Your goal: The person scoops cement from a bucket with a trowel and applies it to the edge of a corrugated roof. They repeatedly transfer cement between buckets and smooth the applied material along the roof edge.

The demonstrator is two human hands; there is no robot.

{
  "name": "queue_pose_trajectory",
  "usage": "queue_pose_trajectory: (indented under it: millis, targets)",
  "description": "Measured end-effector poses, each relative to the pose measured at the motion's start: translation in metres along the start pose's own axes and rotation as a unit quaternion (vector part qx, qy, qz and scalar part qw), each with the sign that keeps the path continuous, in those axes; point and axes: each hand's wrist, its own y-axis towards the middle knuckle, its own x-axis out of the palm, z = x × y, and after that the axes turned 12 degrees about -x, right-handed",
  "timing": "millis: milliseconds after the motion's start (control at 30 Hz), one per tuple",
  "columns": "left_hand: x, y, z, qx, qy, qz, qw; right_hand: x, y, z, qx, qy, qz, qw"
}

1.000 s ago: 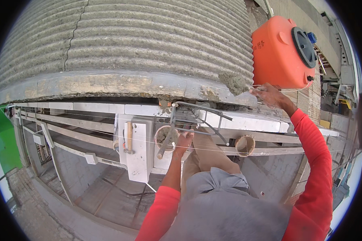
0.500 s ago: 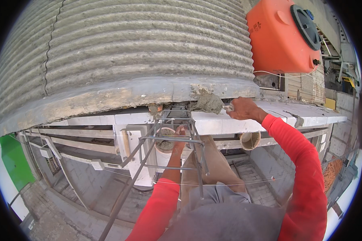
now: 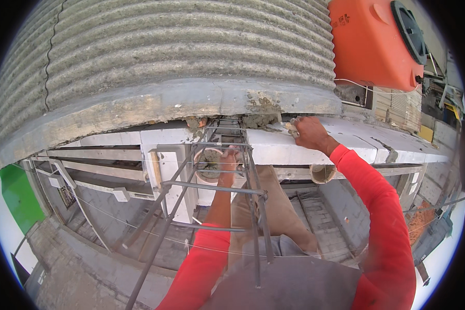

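My right hand (image 3: 313,135) is closed round the handle of a trowel (image 3: 293,129). The tool's blade points left, partly hidden under grey mortar. That wet mortar (image 3: 259,121) sits in the gap between the concrete roof edge (image 3: 165,102) and the white block wall (image 3: 305,150). Lower down, behind the steel rebar cage (image 3: 217,184), my left hand (image 3: 230,159) grips the rim of a pale bucket (image 3: 206,179) holding more mortar. Bars of the cage cross in front of my left hand and forearm, so some fingers are hidden.
Corrugated roofing (image 3: 191,46) rises beyond the edge, with an orange water tank (image 3: 374,46) at its right. A second round container (image 3: 322,174) hangs below the white blocks. Thin strings cross the space, and a floor (image 3: 320,227) lies far below.
The mortar lump carried by the trowel is now down in the gap under the roof edge, and the trowel lies lower against it. My left hand stays at the bucket. The whole view has shifted slightly.
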Motion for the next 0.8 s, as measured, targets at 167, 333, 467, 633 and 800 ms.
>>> queue_pose_trajectory:
  millis: [167, 333, 467, 633, 800]
  targets:
    - [-0.019, -0.043, -0.030, 0.008, -0.022, -0.023, 0.999, -0.020, -0.026, -0.002, -0.021, 0.005, 0.013, 1.000]
    - [-0.048, -0.055, -0.097, -0.055, -0.042, 0.004, 0.998, -0.012, -0.011, 0.002, 0.024, 0.008, -0.043, 0.999]
    - [-0.076, -0.063, -0.140, -0.137, 0.065, 0.032, 0.988, 0.009, 0.026, 0.006, 0.056, 0.015, -0.065, 0.996]
    - [-0.097, -0.081, -0.165, -0.159, -0.100, 0.036, 0.982, -0.012, 0.000, 0.001, 0.015, 0.016, 0.003, 1.000]
    - [-0.103, -0.097, -0.166, -0.158, -0.126, 0.025, 0.979, -0.059, -0.020, 0.000, 0.079, -0.038, -0.071, 0.994]
